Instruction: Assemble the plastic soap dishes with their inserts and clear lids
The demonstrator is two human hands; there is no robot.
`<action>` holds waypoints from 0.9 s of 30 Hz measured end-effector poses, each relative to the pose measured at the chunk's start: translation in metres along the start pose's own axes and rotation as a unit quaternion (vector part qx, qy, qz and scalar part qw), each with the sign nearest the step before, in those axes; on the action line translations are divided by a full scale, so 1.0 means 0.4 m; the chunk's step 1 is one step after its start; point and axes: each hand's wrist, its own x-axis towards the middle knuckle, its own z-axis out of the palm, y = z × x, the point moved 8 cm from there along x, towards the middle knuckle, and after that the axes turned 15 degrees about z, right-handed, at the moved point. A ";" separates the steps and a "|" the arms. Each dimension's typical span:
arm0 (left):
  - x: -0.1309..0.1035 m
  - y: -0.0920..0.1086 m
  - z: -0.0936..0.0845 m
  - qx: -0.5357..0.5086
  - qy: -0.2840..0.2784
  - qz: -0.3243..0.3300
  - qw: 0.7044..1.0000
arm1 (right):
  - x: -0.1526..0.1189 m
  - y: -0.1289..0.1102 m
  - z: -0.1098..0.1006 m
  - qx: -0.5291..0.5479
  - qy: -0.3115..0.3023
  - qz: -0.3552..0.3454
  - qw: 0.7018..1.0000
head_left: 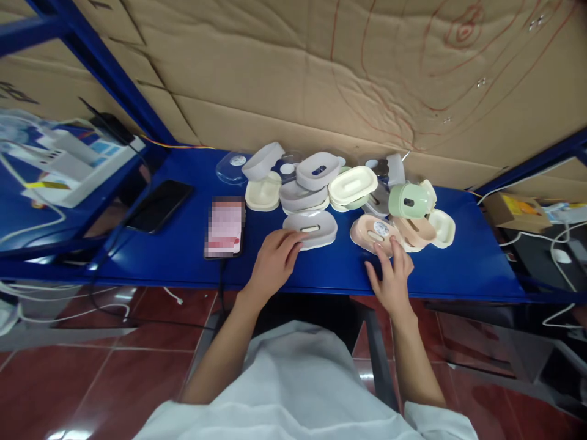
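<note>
My left hand (274, 260) rests its outstretched fingertips on the near left side of a grey oval plastic box (323, 231), which has a pale slot in its front. My right hand (393, 275) has its fingers spread, with the fingertips on the near right part of a peach oval plastic box (362, 231) bearing a round sticker. Neither hand is wrapped round its box. Right of the peach box sits another peach oval piece (419, 230). Just behind it stands a green rounded container (408, 200). A cream oval piece (353, 185) lies on the pile behind.
More grey oval pieces (318, 170) and a cream tray (263, 192) are heaped at the back of the blue table (477, 256). Clear lids (232, 168) lie at the back left. A lit phone (224, 226) and a black phone (160, 206) lie left. Cardboard (257, 73) stands behind.
</note>
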 end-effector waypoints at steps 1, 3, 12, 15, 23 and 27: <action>0.002 0.000 -0.012 -0.019 0.017 -0.006 1.000 | -0.004 -0.027 -0.005 0.011 0.001 -0.021 1.000; 0.008 0.006 -0.030 -0.055 0.034 -0.006 0.998 | -0.009 -0.093 -0.008 0.040 -0.016 -0.071 0.997; -0.046 0.063 0.000 -0.044 -0.010 0.020 0.999 | 0.085 -0.222 0.039 0.098 -0.086 -0.120 0.984; -0.065 0.062 0.022 0.002 -0.045 -0.013 0.999 | 0.110 -0.187 0.020 0.144 -0.075 -0.108 0.981; -0.087 0.052 0.036 0.038 -0.130 0.003 0.991 | 0.236 -0.113 -0.091 0.127 0.029 -0.088 0.988; -0.088 0.048 0.029 0.037 -0.136 0.005 0.990 | 0.380 -0.110 -0.051 0.058 0.022 -0.083 0.995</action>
